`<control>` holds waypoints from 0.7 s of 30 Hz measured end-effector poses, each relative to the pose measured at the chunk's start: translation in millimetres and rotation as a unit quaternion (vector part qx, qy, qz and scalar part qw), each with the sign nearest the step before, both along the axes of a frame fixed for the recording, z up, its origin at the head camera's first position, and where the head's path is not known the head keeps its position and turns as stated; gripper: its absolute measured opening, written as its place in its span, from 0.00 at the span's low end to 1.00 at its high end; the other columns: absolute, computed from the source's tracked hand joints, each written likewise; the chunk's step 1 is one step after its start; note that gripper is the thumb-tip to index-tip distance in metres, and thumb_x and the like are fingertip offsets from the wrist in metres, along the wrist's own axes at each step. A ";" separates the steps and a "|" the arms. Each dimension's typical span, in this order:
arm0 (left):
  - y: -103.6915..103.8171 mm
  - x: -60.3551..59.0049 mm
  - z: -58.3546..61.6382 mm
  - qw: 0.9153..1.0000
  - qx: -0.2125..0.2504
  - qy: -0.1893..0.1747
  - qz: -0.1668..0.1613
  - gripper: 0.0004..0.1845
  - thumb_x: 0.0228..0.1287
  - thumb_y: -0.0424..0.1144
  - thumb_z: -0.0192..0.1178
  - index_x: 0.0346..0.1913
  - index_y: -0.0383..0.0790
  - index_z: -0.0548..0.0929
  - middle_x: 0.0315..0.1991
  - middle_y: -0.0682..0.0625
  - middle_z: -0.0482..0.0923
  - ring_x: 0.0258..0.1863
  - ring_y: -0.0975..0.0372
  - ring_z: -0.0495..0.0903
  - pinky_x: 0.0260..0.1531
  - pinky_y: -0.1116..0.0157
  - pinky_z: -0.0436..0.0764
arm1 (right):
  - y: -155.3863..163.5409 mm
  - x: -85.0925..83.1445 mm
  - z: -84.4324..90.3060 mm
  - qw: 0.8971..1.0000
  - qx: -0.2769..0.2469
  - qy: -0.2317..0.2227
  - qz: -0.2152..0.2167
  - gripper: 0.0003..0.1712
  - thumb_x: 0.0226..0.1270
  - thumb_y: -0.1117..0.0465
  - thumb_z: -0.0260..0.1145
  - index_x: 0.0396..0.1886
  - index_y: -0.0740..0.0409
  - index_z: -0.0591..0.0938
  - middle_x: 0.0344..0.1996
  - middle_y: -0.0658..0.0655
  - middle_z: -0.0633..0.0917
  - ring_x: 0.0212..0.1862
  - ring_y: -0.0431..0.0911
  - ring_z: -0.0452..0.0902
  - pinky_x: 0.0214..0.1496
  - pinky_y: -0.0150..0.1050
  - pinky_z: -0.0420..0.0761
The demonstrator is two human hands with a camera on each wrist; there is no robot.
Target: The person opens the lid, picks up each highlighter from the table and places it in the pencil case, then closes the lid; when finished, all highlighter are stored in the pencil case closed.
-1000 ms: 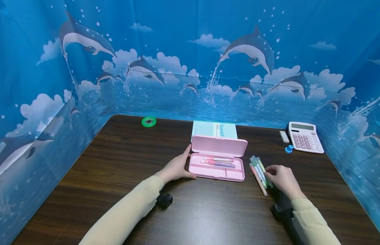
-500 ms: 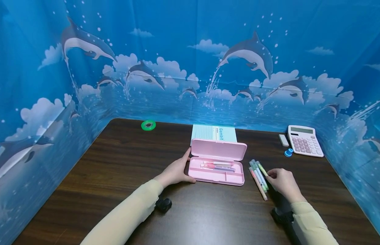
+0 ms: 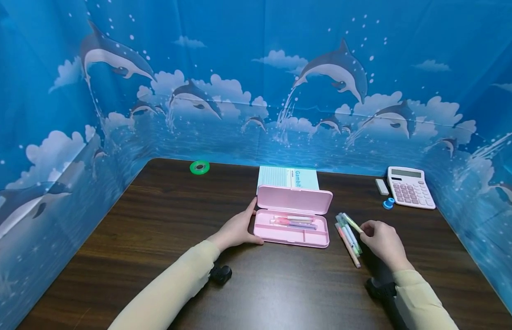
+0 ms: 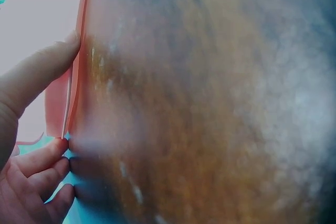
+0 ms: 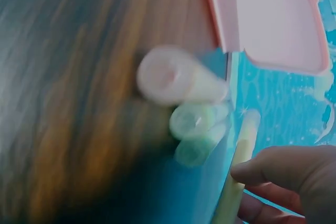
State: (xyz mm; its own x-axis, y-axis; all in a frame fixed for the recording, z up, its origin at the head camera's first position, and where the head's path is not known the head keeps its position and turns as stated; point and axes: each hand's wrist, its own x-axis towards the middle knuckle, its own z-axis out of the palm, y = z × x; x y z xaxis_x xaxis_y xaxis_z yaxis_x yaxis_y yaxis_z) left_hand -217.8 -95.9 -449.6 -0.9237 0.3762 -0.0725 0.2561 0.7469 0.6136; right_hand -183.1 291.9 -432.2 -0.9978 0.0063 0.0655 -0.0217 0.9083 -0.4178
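The pink pencil case point(image 3: 295, 200) stands with its lid raised, and several pens point(image 3: 295, 222) lie in its long compartment. At its left end my left hand point(image 3: 235, 228) holds it, thumb at the front edge and fingers at the back. To the right of the case my right hand point(image 3: 383, 242) pinches a yellow-green marker point(image 3: 352, 222) between thumb and fingers. In the right wrist view that marker point(image 5: 240, 171) is tilted up beside the others. Several more markers point(image 3: 347, 243), pink, blue and green, lie side by side on the table.
Behind the case lies a light blue notebook point(image 3: 286, 177). A green tape roll point(image 3: 199, 167) is at the back left. At the back right are a white calculator point(image 3: 410, 187), a white eraser point(image 3: 381, 187) and a small blue object point(image 3: 388, 203). A dolphin-print curtain point(image 3: 239, 114) surrounds the dark table point(image 3: 177, 206).
My right hand has drawn the yellow-green marker's near end up and away from the row, so it now slants over the others. My left hand has stayed on the pencil case.
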 end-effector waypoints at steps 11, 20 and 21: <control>0.5 0.9 -3.2 1.000 -0.006 -0.004 -0.003 0.67 0.43 0.54 0.75 0.76 0.44 0.37 0.66 0.45 0.67 0.65 0.54 0.67 0.65 0.52 0.63 | -35.8 -2.3 5.8 1.000 -0.002 0.013 0.024 0.11 0.53 0.65 0.71 0.37 0.63 0.84 0.30 0.58 0.80 0.29 0.47 0.71 0.30 0.42 0.77; 0.9 0.1 -0.3 1.000 -0.006 0.001 -0.001 0.66 0.43 0.53 0.76 0.76 0.43 0.38 0.66 0.45 0.67 0.64 0.54 0.67 0.65 0.53 0.64 | -69.4 -5.8 8.7 0.996 0.002 0.043 0.082 0.08 0.52 0.64 0.73 0.34 0.57 0.86 0.26 0.53 0.79 0.27 0.44 0.70 0.27 0.37 0.75; 0.9 0.5 0.0 1.000 -0.006 -0.001 0.000 0.67 0.43 0.53 0.76 0.76 0.43 0.37 0.66 0.45 0.67 0.65 0.54 0.67 0.65 0.53 0.64 | -72.7 -5.4 8.6 0.995 0.002 0.045 0.087 0.08 0.51 0.64 0.73 0.34 0.57 0.86 0.26 0.52 0.79 0.26 0.44 0.70 0.27 0.37 0.75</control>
State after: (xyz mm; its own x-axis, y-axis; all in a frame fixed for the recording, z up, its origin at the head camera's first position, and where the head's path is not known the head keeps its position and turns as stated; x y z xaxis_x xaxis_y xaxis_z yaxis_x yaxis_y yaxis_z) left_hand -217.4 -94.9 -449.6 -0.9234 0.3757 -0.0790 0.2553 0.7546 0.6045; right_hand -188.5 219.2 -423.5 -0.9739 -0.1662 0.1546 -0.2158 0.8891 -0.4037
